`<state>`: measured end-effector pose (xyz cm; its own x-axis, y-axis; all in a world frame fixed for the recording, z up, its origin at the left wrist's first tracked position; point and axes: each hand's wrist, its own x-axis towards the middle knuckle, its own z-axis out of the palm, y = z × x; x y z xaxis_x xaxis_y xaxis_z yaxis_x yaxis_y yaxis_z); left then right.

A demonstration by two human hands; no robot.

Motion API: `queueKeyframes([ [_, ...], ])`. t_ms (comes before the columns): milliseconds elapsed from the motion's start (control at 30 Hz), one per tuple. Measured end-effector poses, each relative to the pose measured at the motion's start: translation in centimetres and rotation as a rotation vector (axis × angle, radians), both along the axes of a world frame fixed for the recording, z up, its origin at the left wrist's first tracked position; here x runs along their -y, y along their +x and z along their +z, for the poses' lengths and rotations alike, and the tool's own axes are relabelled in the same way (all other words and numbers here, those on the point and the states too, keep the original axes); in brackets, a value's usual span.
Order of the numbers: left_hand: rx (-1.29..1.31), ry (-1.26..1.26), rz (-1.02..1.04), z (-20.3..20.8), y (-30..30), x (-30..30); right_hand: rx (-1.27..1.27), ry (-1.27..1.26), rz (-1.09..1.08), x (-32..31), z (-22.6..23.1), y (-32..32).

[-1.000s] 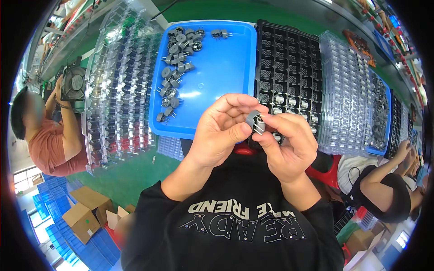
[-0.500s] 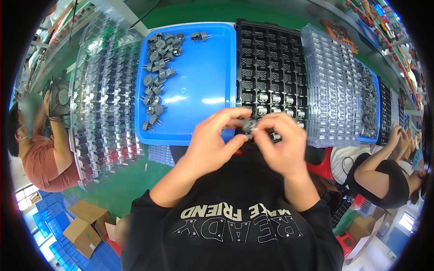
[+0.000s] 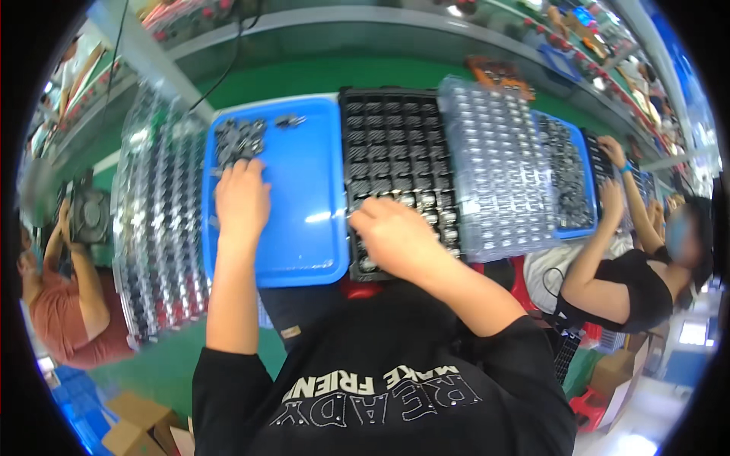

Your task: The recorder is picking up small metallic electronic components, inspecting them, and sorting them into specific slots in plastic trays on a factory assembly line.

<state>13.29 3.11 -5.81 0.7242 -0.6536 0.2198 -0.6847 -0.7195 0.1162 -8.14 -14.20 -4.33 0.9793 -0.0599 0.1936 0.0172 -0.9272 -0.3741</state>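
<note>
My left hand is over the left side of a blue tray, its bent fingers at the pile of small dark grey round parts with metal prongs. Its fingertips are hidden among the parts. My right hand is above the near left part of a black tray with rows of pockets. Its fingers are drawn together, and anything between them is hidden. Silvery parts fill several pockets beside and beyond this hand.
Stacked clear plastic trays stand right of the black tray, and more clear trays left of the blue one. Farther right is another blue tray of parts. Co-workers sit on both sides, one near a black fan.
My hands were together over the black tray, holding a small grey part. They have parted: the left has gone to the pile, the right down to the black tray. The view has shifted.
</note>
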Motion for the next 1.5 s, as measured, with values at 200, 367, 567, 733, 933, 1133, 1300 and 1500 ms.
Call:
queueKeyframes([
  [200,0.007,-0.006,-0.048,0.0,0.2,0.1,0.137,0.047,-0.037,0.6,-1.1,-0.2],
  [367,-0.046,0.014,0.025,-0.1,0.4,-0.5,0.163,0.027,-0.047,0.5,-1.0,-0.2],
  [567,-0.325,-0.442,-0.13,0.8,-2.5,-0.9,0.098,0.179,-0.059,4.1,2.6,-0.3],
  [733,-0.386,-0.307,-0.055,0.7,-6.3,-1.9,0.306,0.868,-0.567,19.2,6.5,0.2],
  [933,-0.387,-0.254,-0.035,0.0,-6.9,-2.5,0.624,2.096,-0.949,38.4,7.1,4.5],
  [1133,-0.307,-0.236,-0.043,0.0,-8.1,-2.9,0.689,2.208,-1.257,44.2,1.8,9.7],
  [1300,-0.245,-0.325,-0.052,-0.7,-8.3,-3.1,0.623,2.114,-1.236,44.1,-1.1,12.7],
  [1500,-0.332,-0.303,-0.01,-1.1,-8.3,-3.4,0.569,1.936,-1.463,43.9,-1.0,12.5],
])
